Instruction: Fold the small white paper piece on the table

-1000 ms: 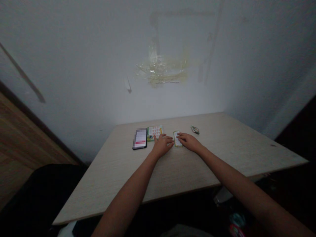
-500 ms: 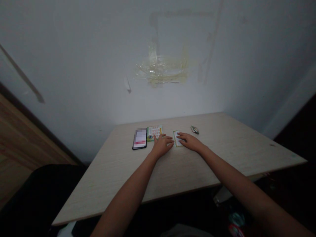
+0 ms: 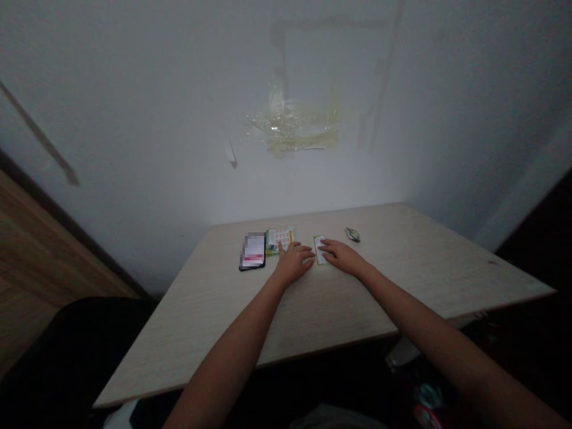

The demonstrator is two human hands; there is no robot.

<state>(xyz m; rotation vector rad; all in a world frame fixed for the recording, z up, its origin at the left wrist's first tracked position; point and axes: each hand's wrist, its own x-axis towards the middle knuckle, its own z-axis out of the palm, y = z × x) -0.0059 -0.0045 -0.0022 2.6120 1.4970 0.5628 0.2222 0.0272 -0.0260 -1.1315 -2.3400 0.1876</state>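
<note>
My left hand [image 3: 294, 262] lies with its fingers spread, its thumb side over the lower edge of a green-bordered printed booklet or sheet [image 3: 280, 236]. Its other fingertips reach toward a small card [image 3: 319, 253] with a green edge and a pale printed face. On that card's right side rest the fingers of my right hand [image 3: 342, 256], stretched out and apart, covering part of it. Neither hand is gripping anything. Behind the right hand lies a small crumpled green-and-white item [image 3: 352, 235], its kind too small to tell.
A phone [image 3: 253, 251] with a blurred screen lies left of the booklet. Everything sits on a pale wood-grain table [image 3: 214, 310] against a grey wall [image 3: 179, 119] with tape remnants [image 3: 304, 128]. At the lower left is a dark rounded shape [image 3: 89, 345].
My right hand has shifted very slightly to the left over the card. Otherwise the hands and the things on the table look the same.
</note>
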